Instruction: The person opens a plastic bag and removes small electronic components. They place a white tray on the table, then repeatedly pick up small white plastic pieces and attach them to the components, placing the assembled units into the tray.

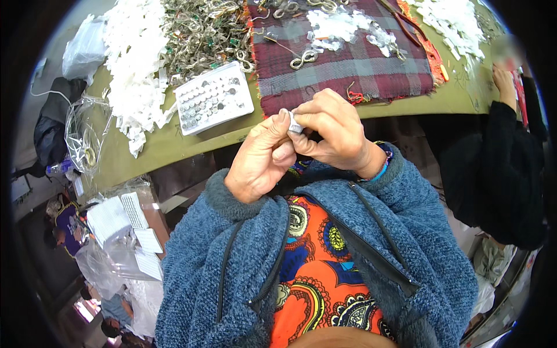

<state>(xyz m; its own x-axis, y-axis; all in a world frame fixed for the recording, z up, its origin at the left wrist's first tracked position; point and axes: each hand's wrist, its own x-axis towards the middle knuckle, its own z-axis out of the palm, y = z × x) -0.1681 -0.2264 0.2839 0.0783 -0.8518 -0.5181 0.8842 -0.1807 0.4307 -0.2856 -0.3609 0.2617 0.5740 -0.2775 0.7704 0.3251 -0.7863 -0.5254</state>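
1. At the near edge of the olive-green surface [159,148], two bare hands meet in front of the wearer's blue fleecy jacket [209,255].
2. The small pale grey-white piece [295,123] lies at the meeting point of both grips, among the fingertips; its finer shape is partly hidden.
3. The left hand [260,153] has its grip closed, thumb upright against the piece's left side, the other fingers curled beneath.
4. The right hand [336,130] has its grip closed as well, thumb and forefinger pinching the piece from the right.
5. Left of the hands, and apart from them, sits a shallow white rectangular tray [238,118] bearing rows of small silvery discs [203,107]; its near side lies close to the surface's edge.
6. Beyond the fingertips spreads a maroon-and-grey plaid cloth [325,75], whose frayed near edge runs behind the hands, with a small tangle of red threads [355,95] beside it.
7. Room to the far left is bounded by a heap of white strips [136,64] and a pile of coiled pale cords [203,35].
8. On the right, a narrow olive strip separates cloth from edge; farther along, another person's black sleeve [496,151] borders the surface.
9. Between forearms and chest, a small gap opens below the hands.
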